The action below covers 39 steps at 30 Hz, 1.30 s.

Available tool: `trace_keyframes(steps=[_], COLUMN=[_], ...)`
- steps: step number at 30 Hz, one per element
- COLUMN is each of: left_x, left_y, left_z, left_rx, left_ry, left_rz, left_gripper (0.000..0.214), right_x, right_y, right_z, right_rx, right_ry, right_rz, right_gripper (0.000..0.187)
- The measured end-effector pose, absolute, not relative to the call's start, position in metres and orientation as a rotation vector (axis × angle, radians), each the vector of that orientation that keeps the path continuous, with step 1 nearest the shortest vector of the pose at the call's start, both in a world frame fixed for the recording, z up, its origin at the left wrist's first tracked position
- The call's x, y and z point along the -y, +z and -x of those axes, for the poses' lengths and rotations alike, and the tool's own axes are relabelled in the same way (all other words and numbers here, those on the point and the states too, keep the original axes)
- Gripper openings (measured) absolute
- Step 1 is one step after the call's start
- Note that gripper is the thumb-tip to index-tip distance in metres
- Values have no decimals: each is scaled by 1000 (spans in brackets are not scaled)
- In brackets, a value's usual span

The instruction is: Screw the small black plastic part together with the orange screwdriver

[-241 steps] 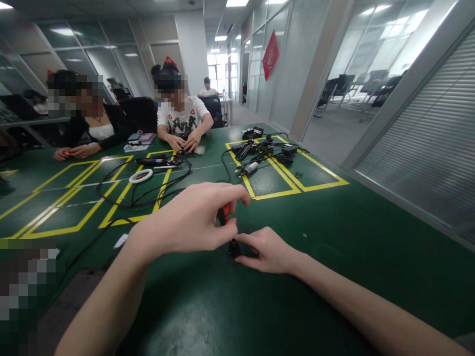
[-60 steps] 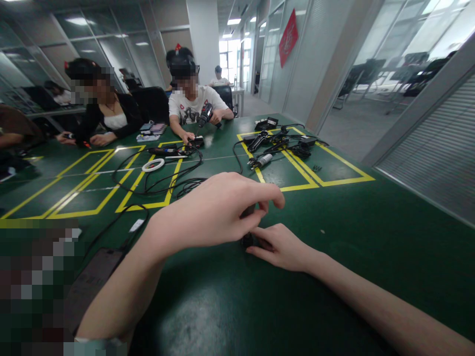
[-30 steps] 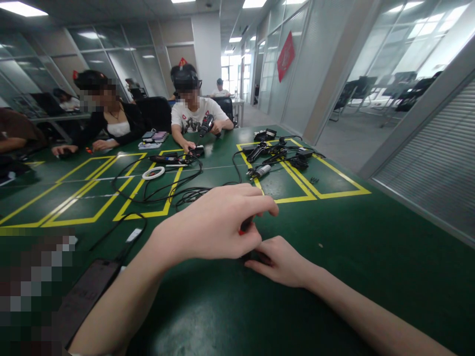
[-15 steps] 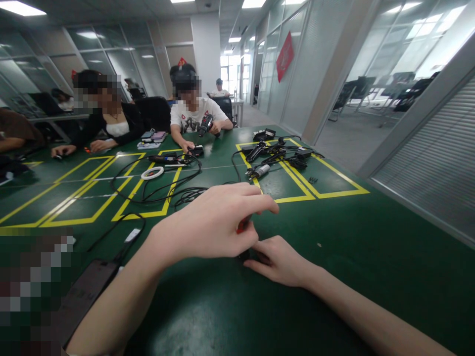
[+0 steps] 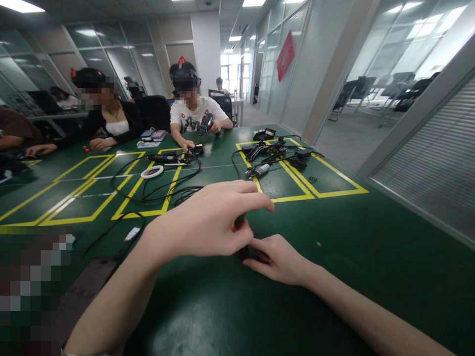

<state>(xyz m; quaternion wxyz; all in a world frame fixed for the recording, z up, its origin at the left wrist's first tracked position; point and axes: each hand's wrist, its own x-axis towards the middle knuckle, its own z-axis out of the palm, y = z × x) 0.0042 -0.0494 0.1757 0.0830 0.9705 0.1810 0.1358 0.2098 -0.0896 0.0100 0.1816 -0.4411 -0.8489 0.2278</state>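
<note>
My left hand point(image 5: 211, 217) reaches across the middle of the view, its back towards me. Its fingers curl round a red-and-black object point(image 5: 244, 253), with the index finger bent outward. Most of that object is hidden by the hand, so its kind does not show; a bit of red appears by the thumb and a black lower part below. Lower and to the right, my right hand point(image 5: 278, 259) grips the black lower end between thumb and fingers, close to the table top. The fingertips of the two hands nearly meet there.
Green table point(image 5: 363, 257) with yellow tape rectangles. Black cables and tools point(image 5: 274, 151) lie at the far right; a white ring point(image 5: 152, 171) and a looped cable lie left of centre. A dark phone-like slab point(image 5: 87, 291) sits near my left forearm. Across the table, a person holds a drill point(image 5: 206, 124).
My left hand has shifted slightly to the left with the top of the red-and-black object. My right hand stays nearly in place. A person at the far left has stretched an arm farther left.
</note>
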Motion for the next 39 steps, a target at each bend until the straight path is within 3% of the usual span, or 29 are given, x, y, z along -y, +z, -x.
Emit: trace_keyframes(steps=[8, 34, 39], left_x=[46, 47, 50], left_y=[169, 171, 171], left_z=[-7, -5, -7], left_rx=[-542, -590, -614], left_ry=[468, 444, 419], left_rz=[-2899, -2933, -2929], left_gripper=[25, 31, 29], right_x=[91, 91, 91], right_y=[12, 12, 12], right_z=[-209, -209, -209], right_rx=[2410, 2414, 2406], right_ry=[655, 651, 635], right_rz=[1269, 1267, 1248], right_gripper=[31, 36, 29])
